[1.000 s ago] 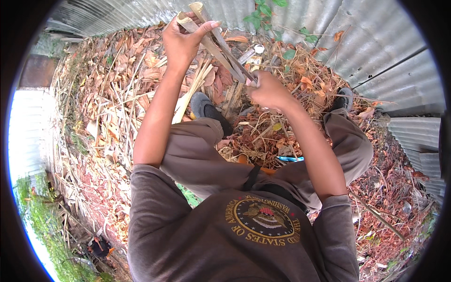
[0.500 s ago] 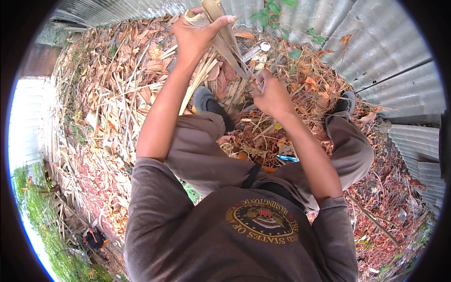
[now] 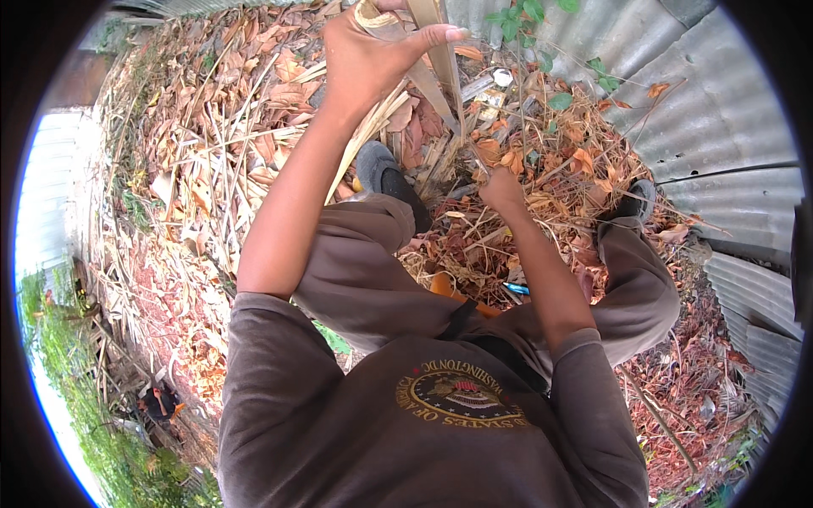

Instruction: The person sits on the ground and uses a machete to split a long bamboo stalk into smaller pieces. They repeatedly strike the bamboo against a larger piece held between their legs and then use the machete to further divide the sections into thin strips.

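Observation:
My left hand (image 3: 360,63) is raised at the top of the view, its fingers wrapped round pale, dry plant strips (image 3: 434,95) with the thumb stretched out across them. The flat strips hang down to a narrow tip, and a curled end (image 3: 373,17) pokes out above the knuckles. Below and right of that tip, my right hand (image 3: 506,193) is closed in a fist. A thin knife (image 3: 481,162) seems to stick out of it toward the strips' lower end; its handle is hidden by the fingers.
Dry leaves and stalks (image 3: 229,127) cover the ground. Corrugated metal sheets (image 3: 711,110) stand at the right and far side. My shoe (image 3: 383,169) is beside several split stalks. A blue packet (image 3: 517,289) and an orange thing (image 3: 442,284) lie between my legs.
My right hand has drawn down toward me and a little right, away from the strips' lower end. My left hand still holds the strips, slightly higher and farther right in view.

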Motion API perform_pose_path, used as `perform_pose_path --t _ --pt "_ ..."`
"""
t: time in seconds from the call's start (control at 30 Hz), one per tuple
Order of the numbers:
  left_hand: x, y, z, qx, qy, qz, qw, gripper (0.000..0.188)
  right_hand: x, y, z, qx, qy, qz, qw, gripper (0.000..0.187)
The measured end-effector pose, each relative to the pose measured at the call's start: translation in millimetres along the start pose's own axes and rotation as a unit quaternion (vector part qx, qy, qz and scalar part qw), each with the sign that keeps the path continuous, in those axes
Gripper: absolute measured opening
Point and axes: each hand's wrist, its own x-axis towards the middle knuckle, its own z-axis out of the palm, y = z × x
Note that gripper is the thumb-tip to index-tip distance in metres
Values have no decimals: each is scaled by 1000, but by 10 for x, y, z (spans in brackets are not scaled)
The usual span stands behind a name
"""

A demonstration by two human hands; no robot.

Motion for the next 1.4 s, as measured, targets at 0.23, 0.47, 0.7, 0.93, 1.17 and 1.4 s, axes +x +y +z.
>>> perform_pose_path --t 0.23,0.47,0.7,0.93,1.17,1.4 --pt "-38 10 14 -24 6 4 1000 30 232 225 324 132 -17 -65 989 27" --pt "120 -351 -169 -141 -45 39 988 47 52 70 192 474 -191 94 854 10" --pt "116 -462 -221 -191 -84 63 976 53 167 -49 296 119 83 -44 988 35" --pt "50 -401 -315 -165 -59 4 985 54 255 -208 271 137 97 -85 982 32" --pt "97 -488 -367 -156 -1 -23 987 52 797 483 798 480 -258 140 827 8" --pt "215 -572 -678 -390 67 -31 918 52 -120 560 384 449 -218 126 857 3"
